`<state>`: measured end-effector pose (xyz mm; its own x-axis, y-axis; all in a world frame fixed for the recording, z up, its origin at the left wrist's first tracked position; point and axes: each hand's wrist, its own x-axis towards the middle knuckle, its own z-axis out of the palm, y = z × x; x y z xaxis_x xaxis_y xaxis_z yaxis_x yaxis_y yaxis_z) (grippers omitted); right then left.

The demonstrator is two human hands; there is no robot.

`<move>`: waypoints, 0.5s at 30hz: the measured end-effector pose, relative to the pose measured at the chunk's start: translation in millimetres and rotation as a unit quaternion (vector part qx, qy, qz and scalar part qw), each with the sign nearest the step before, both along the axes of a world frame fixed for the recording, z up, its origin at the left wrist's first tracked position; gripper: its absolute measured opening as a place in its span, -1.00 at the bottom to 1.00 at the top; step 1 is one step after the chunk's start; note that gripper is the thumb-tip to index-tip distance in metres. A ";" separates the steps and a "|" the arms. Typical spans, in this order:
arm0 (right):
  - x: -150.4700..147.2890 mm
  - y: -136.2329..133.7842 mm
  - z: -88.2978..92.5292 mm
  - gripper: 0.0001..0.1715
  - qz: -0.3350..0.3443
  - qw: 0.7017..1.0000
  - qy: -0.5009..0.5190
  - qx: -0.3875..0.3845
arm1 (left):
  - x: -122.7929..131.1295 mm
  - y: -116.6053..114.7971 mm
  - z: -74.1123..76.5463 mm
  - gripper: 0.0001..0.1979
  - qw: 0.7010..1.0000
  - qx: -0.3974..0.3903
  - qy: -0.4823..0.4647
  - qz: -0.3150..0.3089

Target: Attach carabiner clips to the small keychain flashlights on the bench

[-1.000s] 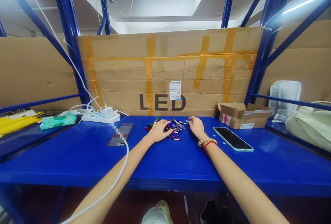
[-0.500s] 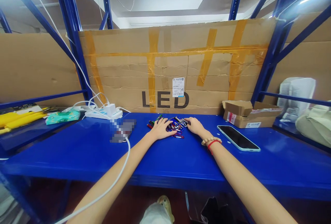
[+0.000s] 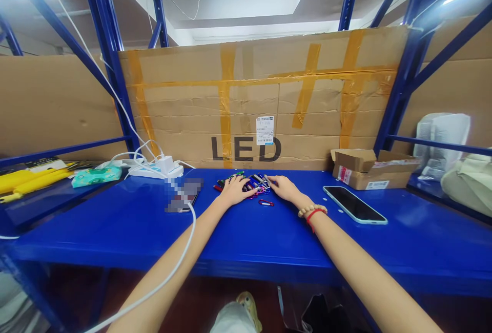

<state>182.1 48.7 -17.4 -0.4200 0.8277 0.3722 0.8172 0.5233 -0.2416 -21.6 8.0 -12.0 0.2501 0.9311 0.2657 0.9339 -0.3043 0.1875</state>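
A pile of small carabiners [image 3: 258, 180] in red, blue, green, silver and other colours lies toward the back of the blue shelf. My left hand [image 3: 233, 191] rests palm down over its left part, fingers spread, covering some of the clips. At the right edge of the pile is my right hand [image 3: 283, 188], fingers stretched toward the clips and touching the nearest ones; its fingertips are partly hidden. One red carabiner [image 3: 266, 203] lies apart, just in front of the pile between my hands.
A phone [image 3: 354, 205] lies to the right, before an open cardboard box [image 3: 374, 171]. On the left are a power strip [image 3: 156, 170] and a blurred-out device [image 3: 186, 194]; a white cable [image 3: 184, 251] crosses over my left forearm. A tall cardboard sheet [image 3: 184, 118] stands behind.
Both hands have shifted slightly left, and the pile has moved left with them. The red carabiner at the front now lies separate from the pile.
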 end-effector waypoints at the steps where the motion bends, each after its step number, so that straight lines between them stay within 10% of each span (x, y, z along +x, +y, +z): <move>1: -1.1 -2.3 1.2 -0.55 -0.005 1.000 0.008 -0.006 | -0.9 0.8 -0.5 -0.30 1.000 0.005 -0.001 0.003; 15: -6.8 -15.7 10.5 -0.64 -0.156 0.984 0.086 -0.011 | 29.6 -21.0 6.6 -0.31 0.980 0.052 0.004 -0.190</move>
<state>175.2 33.0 -6.9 -0.0756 0.9149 0.3966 0.8833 0.2460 -0.3991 8.1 -13.0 -5.4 0.5770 0.7374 0.3511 0.7502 -0.6485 0.1290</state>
